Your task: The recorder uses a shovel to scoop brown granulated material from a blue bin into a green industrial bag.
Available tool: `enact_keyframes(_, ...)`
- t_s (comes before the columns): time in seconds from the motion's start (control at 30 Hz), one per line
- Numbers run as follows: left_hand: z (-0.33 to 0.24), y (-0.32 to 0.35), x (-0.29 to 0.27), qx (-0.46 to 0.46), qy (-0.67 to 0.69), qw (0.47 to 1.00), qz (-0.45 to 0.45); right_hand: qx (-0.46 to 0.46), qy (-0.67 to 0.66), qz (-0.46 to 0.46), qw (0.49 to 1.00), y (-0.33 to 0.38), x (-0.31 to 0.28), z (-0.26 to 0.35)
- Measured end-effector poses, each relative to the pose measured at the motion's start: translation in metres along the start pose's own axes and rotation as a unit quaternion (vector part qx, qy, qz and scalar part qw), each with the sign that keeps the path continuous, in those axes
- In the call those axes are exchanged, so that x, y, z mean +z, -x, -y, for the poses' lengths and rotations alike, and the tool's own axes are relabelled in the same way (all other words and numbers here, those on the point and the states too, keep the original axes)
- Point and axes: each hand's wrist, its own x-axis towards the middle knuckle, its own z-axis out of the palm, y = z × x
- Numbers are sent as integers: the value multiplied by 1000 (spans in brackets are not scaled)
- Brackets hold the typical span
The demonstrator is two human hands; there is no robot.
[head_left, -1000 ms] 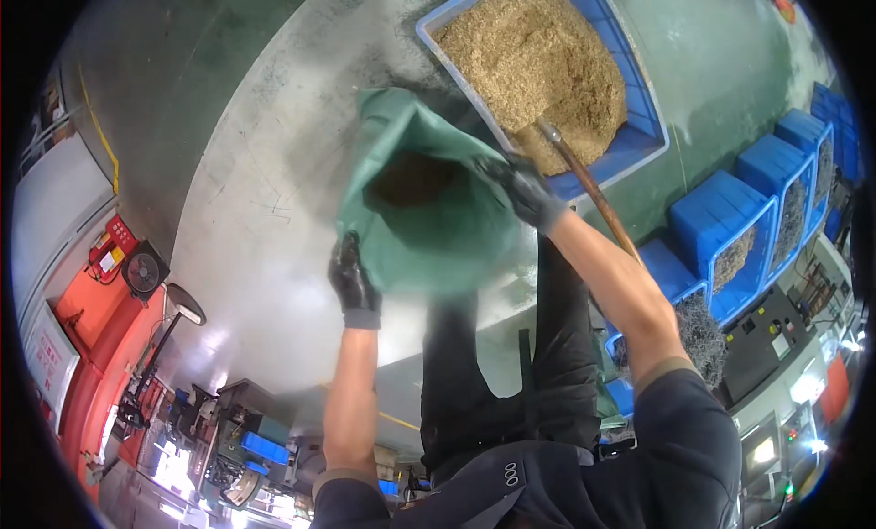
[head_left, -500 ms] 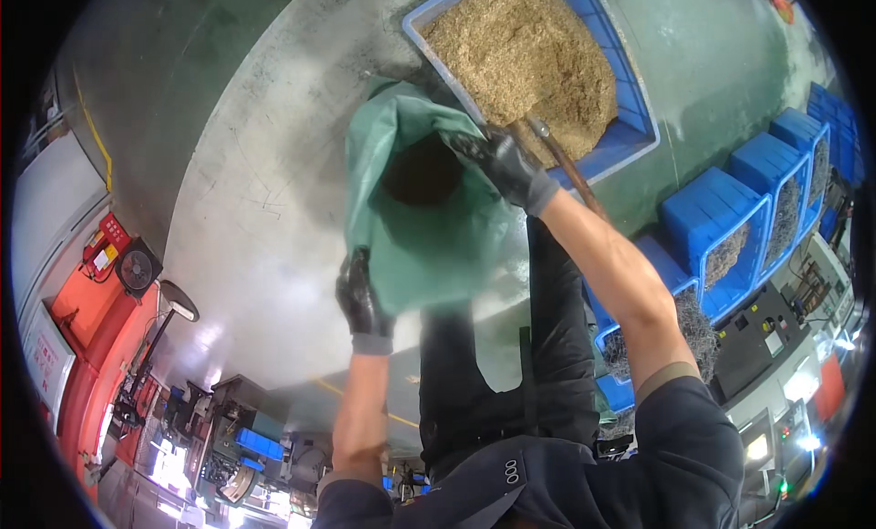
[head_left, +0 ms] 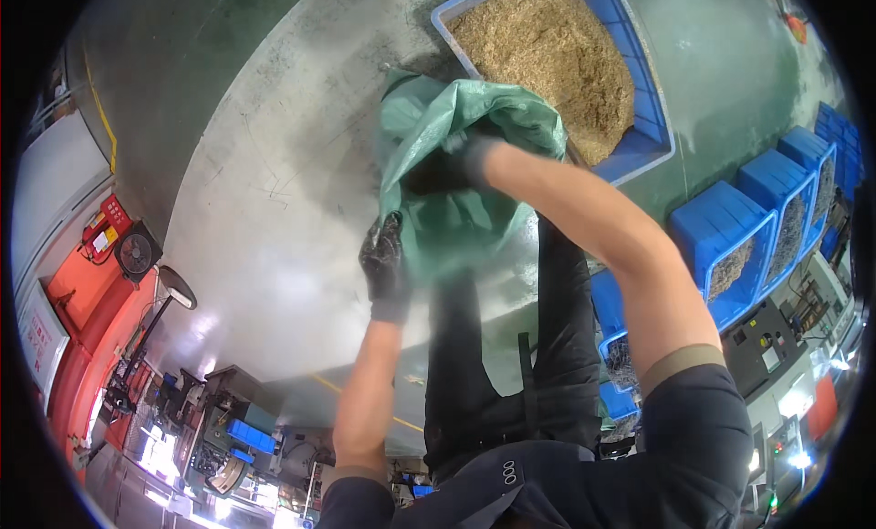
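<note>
A large green woven sack [head_left: 465, 232] stands in front of me with its mouth open toward me and its inside dark. My left hand [head_left: 383, 262], in a black glove, is closed on the near left edge of the sack's rim. Reaching into the mouth is my right hand [head_left: 476, 159], gloved too; it is smeared by motion and its fingers are hidden inside. Just beyond the sack is a blue bin [head_left: 666, 132] heaped with golden-brown metal shavings [head_left: 557, 59].
A wooden handle [head_left: 577, 157] leans at the bin's near side, mostly covered by the sack. On the right, several blue crates [head_left: 716, 223] hold grey shavings. A red machine base with a black fan [head_left: 137, 252] stands at the left. The floor beneath is pale and worn.
My right hand has let go of the sack's right rim and moved down into its mouth. My left hand has risen slightly, and the rim on the right has flopped outward.
</note>
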Motion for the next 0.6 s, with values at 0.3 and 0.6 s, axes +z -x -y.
enact_keyframes(0.3,-14,-17,17,-45,114,993,-1,220,-28,184,958,36,77,14)
enact_keyframes(0.6,-15,-14,35,-73,122,989,27,527,-145,-197,814,218,79,-78)
